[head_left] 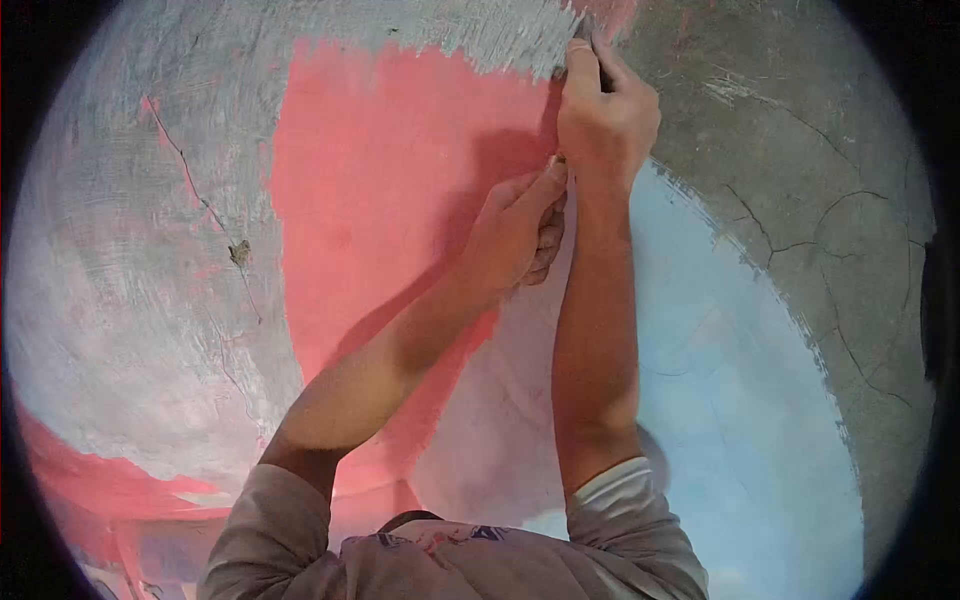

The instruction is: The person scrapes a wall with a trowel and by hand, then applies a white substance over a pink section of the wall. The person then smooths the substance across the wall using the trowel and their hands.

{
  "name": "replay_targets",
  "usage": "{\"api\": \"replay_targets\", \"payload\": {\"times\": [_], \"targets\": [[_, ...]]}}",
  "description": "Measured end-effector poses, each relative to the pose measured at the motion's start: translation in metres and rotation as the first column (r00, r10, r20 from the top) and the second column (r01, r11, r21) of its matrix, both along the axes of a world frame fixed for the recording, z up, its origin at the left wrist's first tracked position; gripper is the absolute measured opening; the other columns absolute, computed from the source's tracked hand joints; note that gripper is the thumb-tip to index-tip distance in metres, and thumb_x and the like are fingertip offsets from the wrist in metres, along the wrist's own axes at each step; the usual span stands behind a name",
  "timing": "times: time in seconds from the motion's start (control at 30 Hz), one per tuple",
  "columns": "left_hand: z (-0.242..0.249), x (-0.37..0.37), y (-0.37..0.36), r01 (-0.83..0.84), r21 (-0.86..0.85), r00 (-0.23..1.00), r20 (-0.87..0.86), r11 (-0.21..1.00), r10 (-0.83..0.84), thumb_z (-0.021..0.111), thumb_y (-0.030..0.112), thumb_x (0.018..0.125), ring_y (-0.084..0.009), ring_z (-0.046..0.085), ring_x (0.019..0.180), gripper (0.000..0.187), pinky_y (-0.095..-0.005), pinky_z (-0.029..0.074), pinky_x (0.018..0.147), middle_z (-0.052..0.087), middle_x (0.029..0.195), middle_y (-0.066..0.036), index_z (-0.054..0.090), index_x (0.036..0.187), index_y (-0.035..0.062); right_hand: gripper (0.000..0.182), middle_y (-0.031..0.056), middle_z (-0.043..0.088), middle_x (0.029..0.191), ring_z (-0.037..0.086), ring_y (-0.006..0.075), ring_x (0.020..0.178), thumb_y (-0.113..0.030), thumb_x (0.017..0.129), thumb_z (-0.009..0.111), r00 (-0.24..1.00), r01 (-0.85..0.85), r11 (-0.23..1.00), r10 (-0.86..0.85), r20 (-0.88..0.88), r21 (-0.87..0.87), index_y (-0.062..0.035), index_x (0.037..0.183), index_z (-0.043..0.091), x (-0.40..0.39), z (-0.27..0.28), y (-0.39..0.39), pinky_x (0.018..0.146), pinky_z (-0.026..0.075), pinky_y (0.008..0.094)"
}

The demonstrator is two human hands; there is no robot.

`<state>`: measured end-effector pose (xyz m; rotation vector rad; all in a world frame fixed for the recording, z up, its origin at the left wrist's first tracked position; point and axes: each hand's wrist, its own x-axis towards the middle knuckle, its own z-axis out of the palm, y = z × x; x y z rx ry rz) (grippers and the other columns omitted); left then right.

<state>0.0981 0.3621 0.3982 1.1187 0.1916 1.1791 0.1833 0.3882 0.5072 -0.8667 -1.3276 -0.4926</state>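
My right hand (608,105) is raised to the top of the view, its fingers closed round a dark, thin tool (606,78) whose tip touches the painted surface near the edge of the grey brushwork. The tool is mostly hidden by my fingers, so its kind is unclear. Just below and to the left, my left hand (520,225) has its fingers curled and thumb pressed on the index finger, close to my right wrist. Whatever it may hold is too small to make out. Behind both hands lies a pink painted area (370,180).
A pale blue painted area (730,370) with a curved edge lies at the right. Beyond it is bare grey, cracked surface (800,190). Streaky grey-white paint (130,260) covers the left, with a long crack and a small chipped hole (239,253).
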Motion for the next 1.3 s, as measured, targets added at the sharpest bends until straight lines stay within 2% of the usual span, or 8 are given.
{"api": "replay_targets", "payload": {"times": [0.17, 0.33, 0.37, 0.47, 0.77, 0.97, 1.1, 1.3], "targets": [[-0.054, -0.018, -0.013, -0.086, -0.033, 0.995, -0.043, 0.996, 0.085, 0.053, 0.048, 0.112, -0.0052, 0.03, 0.04, 0.044, -0.025, 0.023, 0.036, 0.04, 0.058, 0.008, 0.052, 0.081, 0.0159, 0.04, 0.026, 0.076, 0.103, 0.073, 0.047, 0.099, -0.033, 0.096, 0.062, 0.993, 0.082, 0.992, -0.091, 0.079, 0.099, -0.0003, 0.115, 0.077, -0.013, -0.061, 0.005, 0.092, 0.058, 0.0492], [-0.005, -0.019, -0.002, -0.1, 0.071, 0.985, -0.133, 0.992, 0.109, 0.052, 0.046, 0.112, -0.0049, 0.03, 0.041, 0.041, -0.0245, 0.024, 0.036, 0.039, 0.058, 0.008, 0.051, 0.084, 0.0165, 0.041, 0.0298, 0.072, 0.115, 0.071, 0.0481, 0.1, -0.029, 0.098, 0.061, 0.999, 0.017, 0.998, -0.019, 0.032, 0.057, 0.0006, 0.124, 0.073, 0.0, -0.015, 0.009, 0.09, 0.057, 0.0522], [-0.003, -0.022, -0.004, -0.082, 0.052, 0.986, -0.141, 0.995, 0.089, 0.052, 0.046, 0.112, -0.0047, 0.03, 0.041, 0.041, -0.0246, 0.023, 0.036, 0.039, 0.058, 0.008, 0.051, 0.084, 0.0167, 0.042, 0.0256, 0.072, 0.082, 0.071, 0.0398, 0.074, -0.029, 0.099, 0.06, 1.0, 0.02, 0.997, -0.018, -0.018, 0.078, 0.0031, 0.12, 0.076, -0.002, -0.006, 0.004, 0.075, 0.055, 0.0439], [-0.012, -0.028, -0.01, -0.068, 0.017, 0.988, -0.136, 0.998, 0.07, 0.05, 0.046, 0.113, -0.0041, 0.03, 0.042, 0.04, -0.0243, 0.022, 0.037, 0.039, 0.058, 0.009, 0.053, 0.085, 0.017, 0.043, 0.0295, 0.071, 0.118, 0.071, 0.0467, 0.102, -0.028, 0.097, 0.062, 1.0, 0.016, 0.996, -0.018, 0.024, 0.084, 0.0028, 0.125, 0.071, -0.01, -0.028, 0.005, 0.089, 0.057, 0.0523], [0.006, -0.034, 0.0, -0.057, 0.06, 0.969, -0.238, 0.997, 0.07, 0.046, 0.044, 0.113, -0.0045, 0.029, 0.042, 0.04, -0.0238, 0.02, 0.036, 0.039, 0.06, 0.007, 0.047, 0.084, 0.0167, 0.045, 0.0257, 0.069, 0.128, 0.069, 0.0447, 0.113, -0.028, 0.099, 0.06, 0.999, -0.05, 0.999, 0.05, -0.007, -0.016, 0.0048, 0.129, 0.068, -0.009, -0.015, -0.006, 0.093, 0.058, 0.0492], [-0.047, -0.051, -0.024, -0.182, 0.026, 0.962, -0.202, 0.983, 0.184, 0.047, 0.044, 0.113, -0.0052, 0.026, 0.041, 0.044, -0.024, 0.02, 0.035, 0.036, 0.06, 0.007, 0.042, 0.079, 0.0165, 0.041, 0.0256, 0.07, 0.12, 0.07, 0.0452, 0.106, -0.023, 0.099, 0.059, 0.992, 0.081, 0.943, -0.107, 0.062, 0.322, 0.0064, 0.126, 0.069, -0.031, -0.075, 0.016, 0.086, 0.058, 0.0522], [-0.006, -0.031, 0.002, -0.101, 0.071, 0.966, -0.233, 0.992, 0.115, 0.047, 0.041, 0.112, -0.005, 0.028, 0.038, 0.04, -0.0216, 0.022, 0.032, 0.039, 0.058, 0.006, 0.048, 0.082, 0.0153, 0.046, 0.0267, 0.069, 0.124, 0.069, 0.0453, 0.111, -0.024, 0.099, 0.06, 0.996, -0.088, 0.996, 0.088, 0.002, 0.033, 0.0041, 0.135, 0.064, -0.002, -0.027, 0.001, 0.09, 0.058, 0.0509], [-0.048, -0.064, -0.025, -0.203, 0.026, 0.952, -0.229, 0.979, 0.203, 0.048, 0.041, 0.112, -0.0051, 0.028, 0.04, 0.038, -0.0245, 0.02, 0.036, 0.038, 0.057, 0.007, 0.05, 0.085, 0.0152, 0.047, 0.0302, 0.065, 0.129, 0.066, 0.0489, 0.115, -0.026, 0.098, 0.06, 0.996, 0.023, 0.967, -0.043, 0.075, 0.255, 0.0024, 0.135, 0.065, -0.032, -0.071, 0.011, 0.094, 0.057, 0.0504]]}}
